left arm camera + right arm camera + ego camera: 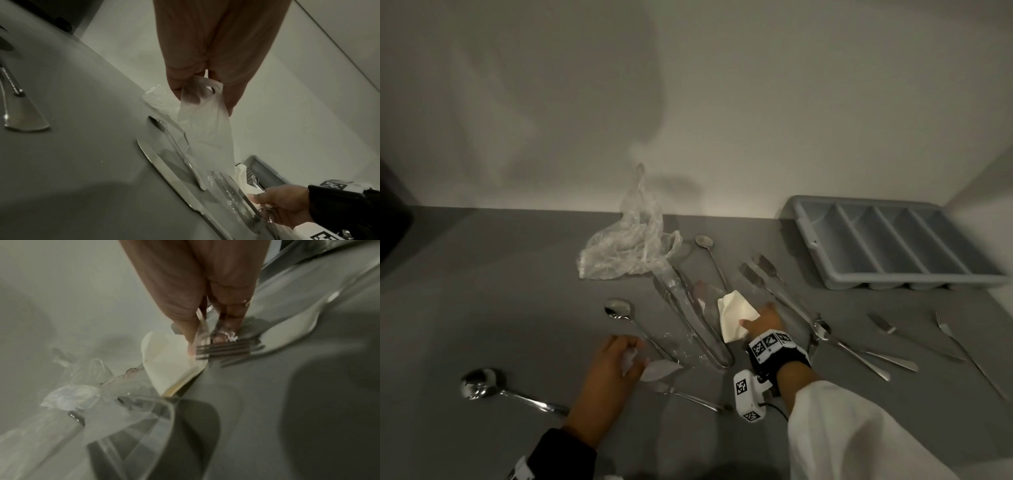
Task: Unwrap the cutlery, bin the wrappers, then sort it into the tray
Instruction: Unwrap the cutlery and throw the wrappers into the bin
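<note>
All three views are dim and greyish, with grain in the dark parts. In the head view a soft glow lies along the wall (722,102) just above the desk (482,291), and broad shadows fall across both. The right wrist view is smeared by motion blur; edges bend in each wrist view

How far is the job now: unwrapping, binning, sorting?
Much cutlery lies unwrapped, like the ladle. In hand: the left hand holds a crumpled wrapper; the right hand pinches clear plastic at a paper napkin. Left: the tongs still lie in plastic, and the tray is empty.
</note>
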`<state>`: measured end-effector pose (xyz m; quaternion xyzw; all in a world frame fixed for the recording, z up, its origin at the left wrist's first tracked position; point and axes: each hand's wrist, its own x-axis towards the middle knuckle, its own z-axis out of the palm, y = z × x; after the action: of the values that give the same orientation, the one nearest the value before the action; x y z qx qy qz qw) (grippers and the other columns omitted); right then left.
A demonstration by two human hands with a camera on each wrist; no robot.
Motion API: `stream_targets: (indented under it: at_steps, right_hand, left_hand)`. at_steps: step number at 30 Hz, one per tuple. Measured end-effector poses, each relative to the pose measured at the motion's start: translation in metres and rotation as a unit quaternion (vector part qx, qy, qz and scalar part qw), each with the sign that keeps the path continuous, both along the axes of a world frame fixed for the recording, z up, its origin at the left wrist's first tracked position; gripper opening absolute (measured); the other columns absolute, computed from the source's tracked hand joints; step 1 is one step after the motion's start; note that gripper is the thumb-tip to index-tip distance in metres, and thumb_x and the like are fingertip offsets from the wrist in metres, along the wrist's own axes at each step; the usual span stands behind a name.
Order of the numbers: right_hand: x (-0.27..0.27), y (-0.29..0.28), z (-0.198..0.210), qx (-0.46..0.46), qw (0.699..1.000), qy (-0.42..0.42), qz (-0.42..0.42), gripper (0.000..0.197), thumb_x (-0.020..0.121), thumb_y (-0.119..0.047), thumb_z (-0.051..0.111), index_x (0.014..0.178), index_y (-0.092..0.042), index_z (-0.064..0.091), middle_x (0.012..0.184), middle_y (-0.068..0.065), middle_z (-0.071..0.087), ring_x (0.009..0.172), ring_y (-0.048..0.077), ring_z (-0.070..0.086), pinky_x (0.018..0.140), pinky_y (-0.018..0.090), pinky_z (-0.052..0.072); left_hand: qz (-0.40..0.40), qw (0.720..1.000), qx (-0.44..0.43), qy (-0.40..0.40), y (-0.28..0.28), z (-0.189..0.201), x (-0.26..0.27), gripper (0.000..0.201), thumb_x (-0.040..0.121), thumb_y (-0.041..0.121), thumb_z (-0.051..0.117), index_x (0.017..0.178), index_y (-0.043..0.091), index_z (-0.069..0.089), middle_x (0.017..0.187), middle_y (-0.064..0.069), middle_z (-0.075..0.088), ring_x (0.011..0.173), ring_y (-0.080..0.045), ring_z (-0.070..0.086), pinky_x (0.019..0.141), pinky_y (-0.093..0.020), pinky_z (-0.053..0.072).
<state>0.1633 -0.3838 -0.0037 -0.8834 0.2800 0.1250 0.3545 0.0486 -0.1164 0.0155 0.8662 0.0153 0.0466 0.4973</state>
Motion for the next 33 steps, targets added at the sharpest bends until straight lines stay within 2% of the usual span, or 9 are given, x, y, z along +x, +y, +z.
stream_targets:
  at_steps: [4, 8, 13, 18, 20, 22, 25, 28, 33]
  right_hand:
    - [-0.002, -0.009, 0.000, 0.035, 0.999, 0.000, 0.008, 0.041, 0.076, -0.007, 0.070, 0.110, 0.005, 0.051, 0.107, 0.018, 0.062, 0.084, 0.025, 0.057, 0.070, 0.027, 0.042]
    - [-0.012, -0.008, 0.003, 0.037, 0.999, -0.032, -0.003, 0.033, 0.079, -0.009, 0.068, 0.106, 0.007, 0.058, 0.098, 0.021, 0.063, 0.078, 0.020, 0.050, 0.053, 0.023, 0.036]
    - [-0.026, -0.016, 0.032, 0.056, 0.980, -0.184, -0.046, 0.026, 0.076, -0.007, 0.069, 0.098, 0.005, 0.062, 0.086, 0.019, 0.065, 0.075, 0.023, 0.053, 0.066, 0.027, 0.040]
    - [-0.066, -0.033, 0.061, 0.053, 0.956, -0.272, -0.093, 0.012, 0.072, -0.014, 0.071, 0.077, -0.017, 0.060, 0.074, 0.004, 0.062, 0.073, 0.025, 0.056, 0.070, 0.034, 0.046]
    - [-0.083, -0.039, 0.063, 0.053, 0.948, -0.292, -0.116, 0.016, 0.070, -0.013, 0.072, 0.079, -0.022, 0.062, 0.074, -0.002, 0.063, 0.079, 0.026, 0.060, 0.079, 0.041, 0.049]
    - [-0.098, -0.047, 0.062, 0.066, 0.941, -0.306, -0.130, 0.025, 0.069, -0.009, 0.072, 0.089, -0.022, 0.064, 0.081, -0.002, 0.067, 0.087, 0.026, 0.063, 0.087, 0.043, 0.051]
    - [-0.117, -0.057, 0.061, 0.040, 0.940, -0.311, -0.132, 0.029, 0.070, -0.011, 0.073, 0.093, -0.027, 0.067, 0.086, -0.004, 0.070, 0.093, 0.025, 0.064, 0.098, 0.053, 0.043]
    - [-0.134, -0.063, 0.067, -0.009, 0.944, -0.301, -0.137, 0.020, 0.073, -0.016, 0.072, 0.090, -0.027, 0.069, 0.076, -0.012, 0.064, 0.088, 0.020, 0.062, 0.105, 0.062, 0.028]
    - [-0.162, -0.057, 0.078, -0.076, 0.948, -0.257, -0.171, 0.010, 0.079, -0.019, 0.068, 0.070, -0.022, 0.064, 0.073, -0.011, 0.056, 0.090, 0.013, 0.053, 0.113, 0.055, -0.005]
  left_hand:
    - [0.008, 1.000, -0.026, 0.004, 0.000, -0.001, -0.004, 0.071, 0.068, -0.002, 0.073, 0.081, 0.064, 0.051, 0.086, 0.011, 0.055, 0.080, 0.016, 0.052, 0.070, 0.006, 0.036]
    - [0.005, 0.997, -0.076, 0.018, 0.000, 0.008, -0.005, 0.074, 0.062, 0.000, 0.079, 0.080, 0.065, 0.049, 0.083, 0.004, 0.055, 0.073, 0.008, 0.054, 0.060, -0.001, 0.042]
    - [-0.019, 0.995, -0.090, 0.039, -0.005, 0.022, 0.005, 0.070, 0.055, 0.001, 0.085, 0.080, 0.059, 0.054, 0.086, 0.010, 0.058, 0.072, 0.011, 0.057, 0.059, -0.001, 0.043]
    - [-0.068, 0.990, -0.079, 0.096, -0.034, 0.011, 0.032, 0.055, 0.054, 0.013, 0.087, 0.086, 0.044, 0.054, 0.087, 0.010, 0.057, 0.071, -0.007, 0.054, 0.063, -0.012, 0.051]
    - [-0.094, 0.989, -0.025, 0.113, -0.049, -0.002, 0.045, 0.055, 0.057, 0.012, 0.085, 0.100, 0.031, 0.059, 0.100, -0.002, 0.059, 0.086, -0.018, 0.057, 0.084, -0.028, 0.050]
    - [-0.110, 0.983, 0.040, 0.141, -0.061, -0.016, 0.055, 0.064, 0.059, 0.012, 0.084, 0.117, 0.011, 0.056, 0.121, -0.012, 0.053, 0.104, -0.024, 0.054, 0.089, -0.022, 0.040]
    - [-0.120, 0.969, 0.099, 0.190, -0.068, -0.031, 0.061, 0.067, 0.064, 0.011, 0.080, 0.122, 0.003, 0.047, 0.127, -0.016, 0.046, 0.101, -0.022, 0.049, 0.081, -0.023, 0.039]
    - [-0.130, 0.961, 0.178, 0.169, -0.068, -0.037, 0.064, 0.058, 0.069, 0.017, 0.077, 0.118, 0.004, 0.049, 0.126, -0.020, 0.043, 0.108, -0.034, 0.051, 0.094, -0.036, 0.044]
    - [-0.152, 0.953, 0.188, 0.181, -0.066, -0.040, 0.071, 0.041, 0.068, 0.016, 0.076, 0.105, 0.008, 0.059, 0.112, -0.016, 0.058, 0.102, -0.034, 0.058, 0.089, -0.033, 0.048]
